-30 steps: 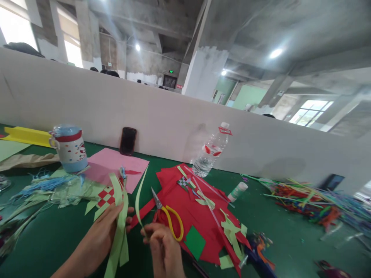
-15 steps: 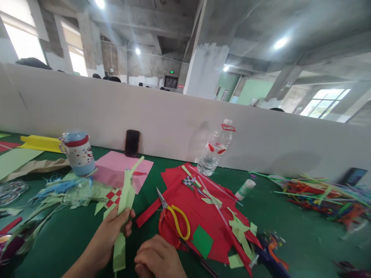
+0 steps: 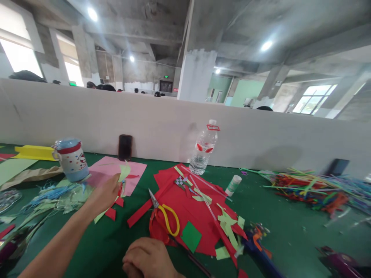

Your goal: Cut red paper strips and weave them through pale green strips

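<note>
My left hand (image 3: 104,194) reaches forward over the green table (image 3: 278,227) and grips light green paper strips (image 3: 124,172) just above the red-and-green woven patch (image 3: 116,200), near the pink sheet (image 3: 135,170). My right hand (image 3: 147,258) rests near the table's front edge as a closed fist; what it holds, if anything, is hidden. Yellow-and-red scissors (image 3: 162,218) lie just beyond it on the red paper (image 3: 194,212).
A dotted mug (image 3: 71,159) stands at the left, a phone (image 3: 125,147) leans on the white partition (image 3: 261,143), and a water bottle (image 3: 203,148) and glue stick (image 3: 233,184) stand mid-table. Coloured strips (image 3: 313,189) pile at the right, paper scraps at the left.
My left hand has moved forward and away from me with the green strips, towards the pink sheet. My right hand has dropped back to the near edge and closed.
</note>
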`<state>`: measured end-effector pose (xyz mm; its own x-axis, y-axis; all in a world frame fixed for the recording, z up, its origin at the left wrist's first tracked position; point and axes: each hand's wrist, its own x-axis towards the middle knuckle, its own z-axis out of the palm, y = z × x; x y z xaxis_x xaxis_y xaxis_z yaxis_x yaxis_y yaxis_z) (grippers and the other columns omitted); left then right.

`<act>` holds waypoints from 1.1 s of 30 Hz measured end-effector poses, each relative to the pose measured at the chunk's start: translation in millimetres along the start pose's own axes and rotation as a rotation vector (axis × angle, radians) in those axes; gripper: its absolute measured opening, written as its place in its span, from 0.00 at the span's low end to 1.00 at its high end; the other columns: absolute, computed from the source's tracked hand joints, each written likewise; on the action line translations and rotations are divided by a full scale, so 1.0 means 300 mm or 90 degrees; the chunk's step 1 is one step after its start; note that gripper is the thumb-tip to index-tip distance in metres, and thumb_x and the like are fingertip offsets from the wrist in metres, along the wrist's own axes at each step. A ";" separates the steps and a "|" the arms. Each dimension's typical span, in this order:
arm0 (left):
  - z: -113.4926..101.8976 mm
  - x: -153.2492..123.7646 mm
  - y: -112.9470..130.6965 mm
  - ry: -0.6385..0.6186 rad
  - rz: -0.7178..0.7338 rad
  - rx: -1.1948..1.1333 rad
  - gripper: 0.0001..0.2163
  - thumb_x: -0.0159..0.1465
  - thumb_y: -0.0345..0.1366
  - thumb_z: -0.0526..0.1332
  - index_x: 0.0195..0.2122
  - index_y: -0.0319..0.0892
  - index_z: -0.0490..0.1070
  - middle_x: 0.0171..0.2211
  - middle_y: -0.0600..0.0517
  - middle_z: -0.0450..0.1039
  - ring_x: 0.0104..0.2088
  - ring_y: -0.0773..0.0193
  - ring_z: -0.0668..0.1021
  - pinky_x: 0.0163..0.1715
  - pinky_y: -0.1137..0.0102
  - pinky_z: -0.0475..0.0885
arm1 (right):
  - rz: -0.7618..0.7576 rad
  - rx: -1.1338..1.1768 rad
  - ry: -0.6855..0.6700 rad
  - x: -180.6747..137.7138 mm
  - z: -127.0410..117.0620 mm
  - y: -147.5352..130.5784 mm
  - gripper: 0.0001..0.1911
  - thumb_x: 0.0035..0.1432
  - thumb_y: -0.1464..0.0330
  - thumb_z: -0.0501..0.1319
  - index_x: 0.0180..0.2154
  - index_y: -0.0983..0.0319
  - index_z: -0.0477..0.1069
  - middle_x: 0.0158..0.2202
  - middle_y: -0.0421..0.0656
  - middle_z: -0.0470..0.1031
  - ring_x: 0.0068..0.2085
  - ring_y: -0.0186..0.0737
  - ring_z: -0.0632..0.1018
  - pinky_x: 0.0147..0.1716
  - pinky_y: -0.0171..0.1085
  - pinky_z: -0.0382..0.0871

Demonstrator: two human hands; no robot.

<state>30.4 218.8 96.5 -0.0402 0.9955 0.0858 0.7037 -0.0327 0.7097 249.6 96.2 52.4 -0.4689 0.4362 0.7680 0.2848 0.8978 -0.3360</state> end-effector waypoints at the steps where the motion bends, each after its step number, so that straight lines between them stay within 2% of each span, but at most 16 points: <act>1: 0.000 0.024 -0.008 -0.011 -0.001 0.053 0.17 0.67 0.42 0.62 0.55 0.43 0.68 0.53 0.47 0.72 0.47 0.56 0.78 0.46 0.55 0.76 | 0.009 0.000 -0.003 0.001 -0.003 -0.002 0.13 0.69 0.63 0.50 0.35 0.58 0.69 0.28 0.41 0.80 0.29 0.34 0.80 0.28 0.28 0.73; 4: 0.001 0.066 -0.038 -0.045 -0.009 0.192 0.17 0.67 0.42 0.62 0.55 0.43 0.68 0.54 0.46 0.71 0.48 0.56 0.78 0.46 0.55 0.76 | 0.029 -0.002 -0.019 0.002 -0.011 -0.006 0.13 0.68 0.63 0.49 0.34 0.57 0.69 0.28 0.41 0.80 0.29 0.35 0.80 0.28 0.29 0.73; 8: -0.005 0.075 -0.073 -0.075 -0.006 0.326 0.17 0.67 0.42 0.62 0.55 0.43 0.68 0.53 0.46 0.72 0.48 0.56 0.78 0.46 0.55 0.76 | 0.034 -0.002 -0.037 0.001 -0.014 -0.009 0.15 0.69 0.62 0.48 0.34 0.57 0.69 0.28 0.40 0.80 0.30 0.35 0.80 0.30 0.29 0.73; 12: -0.026 0.071 -0.081 -0.057 0.007 0.419 0.18 0.67 0.42 0.62 0.55 0.43 0.68 0.54 0.46 0.72 0.48 0.56 0.78 0.46 0.55 0.76 | 0.043 -0.007 -0.040 -0.007 -0.002 -0.004 0.15 0.69 0.63 0.48 0.32 0.57 0.68 0.28 0.40 0.79 0.30 0.34 0.79 0.30 0.28 0.72; 16: -0.027 0.046 -0.040 -0.014 0.046 0.468 0.18 0.67 0.42 0.62 0.56 0.43 0.67 0.56 0.46 0.70 0.51 0.54 0.76 0.48 0.52 0.74 | 0.029 -0.028 -0.019 -0.027 0.019 0.015 0.11 0.67 0.64 0.51 0.34 0.57 0.68 0.29 0.39 0.79 0.30 0.34 0.79 0.30 0.30 0.71; 19: 0.024 -0.001 0.012 -0.017 0.114 0.454 0.19 0.67 0.42 0.62 0.57 0.44 0.67 0.57 0.45 0.69 0.53 0.53 0.75 0.50 0.51 0.73 | 0.066 -0.094 -0.035 -0.036 0.010 0.024 0.05 0.63 0.66 0.56 0.35 0.58 0.69 0.32 0.39 0.79 0.34 0.37 0.78 0.35 0.35 0.71; 21: 0.081 -0.044 0.043 -0.056 0.156 0.428 0.18 0.67 0.42 0.62 0.56 0.43 0.67 0.56 0.46 0.70 0.52 0.53 0.75 0.50 0.51 0.73 | 0.128 -0.169 -0.075 -0.032 -0.015 0.025 0.02 0.59 0.67 0.60 0.36 0.58 0.71 0.36 0.40 0.79 0.37 0.41 0.77 0.40 0.40 0.71; 23: 0.141 -0.088 0.064 -0.110 0.190 0.397 0.17 0.67 0.42 0.62 0.54 0.43 0.69 0.55 0.46 0.71 0.52 0.54 0.76 0.50 0.52 0.73 | 0.205 -0.240 -0.124 -0.024 -0.050 0.029 0.06 0.58 0.68 0.63 0.39 0.57 0.72 0.41 0.42 0.78 0.43 0.47 0.76 0.46 0.46 0.70; 26: 0.212 -0.134 0.078 -0.158 0.191 0.369 0.16 0.67 0.43 0.62 0.53 0.42 0.69 0.53 0.47 0.72 0.49 0.55 0.77 0.48 0.53 0.74 | 0.311 -0.318 -0.178 -0.013 -0.096 0.046 0.08 0.60 0.66 0.63 0.43 0.56 0.73 0.49 0.44 0.76 0.53 0.53 0.72 0.54 0.54 0.65; 30: 0.252 -0.143 0.080 -0.188 0.169 0.357 0.17 0.67 0.42 0.62 0.54 0.42 0.69 0.53 0.46 0.72 0.49 0.55 0.77 0.47 0.54 0.75 | 0.420 -0.377 -0.216 -0.017 -0.123 0.089 0.09 0.62 0.66 0.61 0.45 0.57 0.73 0.55 0.46 0.72 0.54 0.56 0.71 0.51 0.56 0.67; 33: 0.260 -0.134 0.076 -0.204 0.158 0.344 0.17 0.67 0.42 0.62 0.55 0.42 0.68 0.54 0.46 0.72 0.48 0.56 0.77 0.47 0.54 0.75 | 0.445 -0.381 -0.224 -0.022 -0.130 0.113 0.11 0.60 0.69 0.62 0.46 0.57 0.73 0.56 0.46 0.71 0.54 0.56 0.71 0.48 0.54 0.69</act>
<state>103.3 185.0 54.8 0.3227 0.9439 -0.0698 0.9240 -0.2981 0.2396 295.0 121.4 57.1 -0.2290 0.9373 0.2626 0.9232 0.2947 -0.2467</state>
